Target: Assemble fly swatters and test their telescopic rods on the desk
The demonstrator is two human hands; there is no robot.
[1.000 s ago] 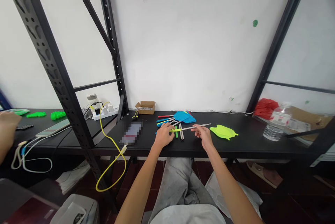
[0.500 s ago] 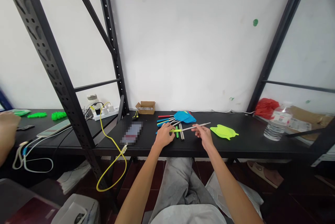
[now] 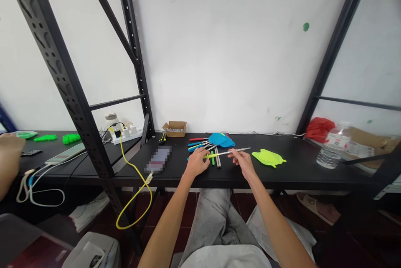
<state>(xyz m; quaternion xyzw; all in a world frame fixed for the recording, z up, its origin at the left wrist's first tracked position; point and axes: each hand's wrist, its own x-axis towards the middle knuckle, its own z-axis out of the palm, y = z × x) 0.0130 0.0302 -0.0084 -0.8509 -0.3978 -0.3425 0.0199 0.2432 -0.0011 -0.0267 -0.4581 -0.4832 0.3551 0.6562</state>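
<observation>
Level above the black table, a slim silver rod with a yellow-green handle (image 3: 210,156) points to the right. My left hand (image 3: 196,162) is closed round the handle end. With pinched fingertips, my right hand (image 3: 242,160) grips the silver shaft near its thin far end. Beneath and behind the rod lie a green handle (image 3: 212,159), loose silver rods (image 3: 217,160) and a fan of similar rods with coloured handles. Blue flat leaf-like pieces (image 3: 223,139) are heaped behind them. To the right of my right hand rest yellow-green leaf-shaped pieces (image 3: 268,158).
On the left are a phone (image 3: 158,159) on a yellow cable (image 3: 150,197), a box cutter (image 3: 162,137) and a small open carton (image 3: 176,128). A water bottle (image 3: 333,146) stands at right. Black rack posts flank the table; another person's arm (image 3: 9,161) shows far left.
My right hand and the rod's thin tip have shifted very slightly left. My left hand keeps its hold on the handle, and the things on the table look unchanged.
</observation>
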